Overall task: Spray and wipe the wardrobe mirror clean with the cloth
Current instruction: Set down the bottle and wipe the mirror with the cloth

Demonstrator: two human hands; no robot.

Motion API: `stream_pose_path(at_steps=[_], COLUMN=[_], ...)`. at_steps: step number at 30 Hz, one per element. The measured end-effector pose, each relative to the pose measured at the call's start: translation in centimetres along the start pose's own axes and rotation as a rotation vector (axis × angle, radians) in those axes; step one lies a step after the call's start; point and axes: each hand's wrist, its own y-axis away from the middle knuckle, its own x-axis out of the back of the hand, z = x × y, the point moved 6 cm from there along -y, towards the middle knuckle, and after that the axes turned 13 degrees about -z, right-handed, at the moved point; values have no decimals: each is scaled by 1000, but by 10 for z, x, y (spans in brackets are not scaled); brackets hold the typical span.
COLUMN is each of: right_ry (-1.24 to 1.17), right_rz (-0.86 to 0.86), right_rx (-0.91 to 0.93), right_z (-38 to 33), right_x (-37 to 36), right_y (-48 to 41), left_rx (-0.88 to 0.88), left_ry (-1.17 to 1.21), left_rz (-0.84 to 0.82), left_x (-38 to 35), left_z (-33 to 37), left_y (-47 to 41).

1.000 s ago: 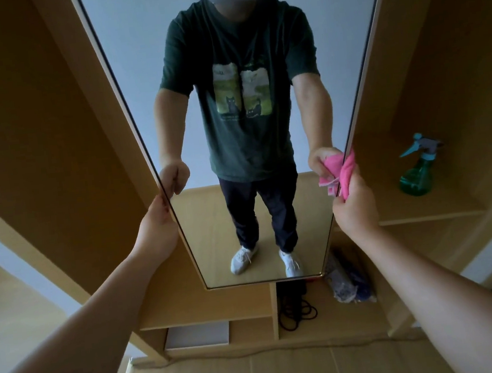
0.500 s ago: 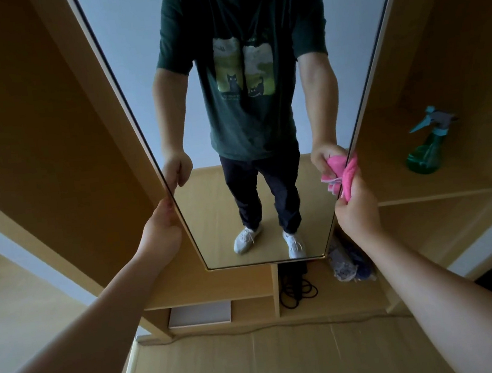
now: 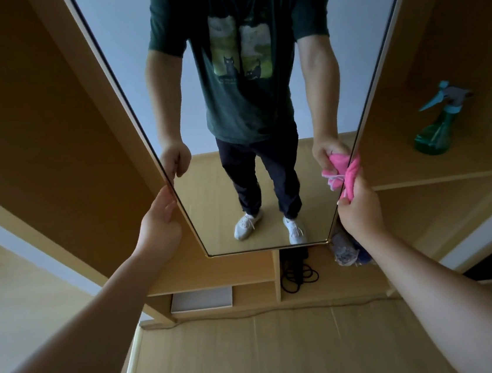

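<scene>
A tall framed wardrobe mirror stands in front of me and reflects a person in a dark green T-shirt. My left hand grips the mirror's left edge low down. My right hand is shut on a bunched pink cloth and presses it against the mirror's right edge near the bottom. A green spray bottle with a light blue trigger stands on the wooden shelf to the right, apart from both hands.
Wooden wardrobe panels flank the mirror on both sides. Below it are low compartments with a white box, a coil of black cable and a grey bundle of fabric. A cardboard-covered floor lies in front.
The view has tilted downward, so the mirror and shelf sit higher in frame. Both hands stay on the mirror's edges, the right one with the cloth slightly lower along the edge.
</scene>
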Motion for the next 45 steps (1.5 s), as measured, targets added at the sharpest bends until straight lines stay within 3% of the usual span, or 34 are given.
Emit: stream_pose_path(at_steps=[7, 24, 31, 45], right_ry=[18, 42, 59, 19], right_rz=[-3, -76, -116, -122], right_rx=[-10, -132, -242, -290], right_z=[16, 65, 94, 129], right_x=[-12, -50, -74, -101], right_y=[3, 10, 9, 10], left_rx=[8, 31, 20, 1], left_ry=[123, 133, 137, 122], left_rz=[31, 18, 71, 137], left_x=[-1, -20, -23, -32], left_z=[-17, -51, -52, -54], left_y=[-8, -16, -14, -11])
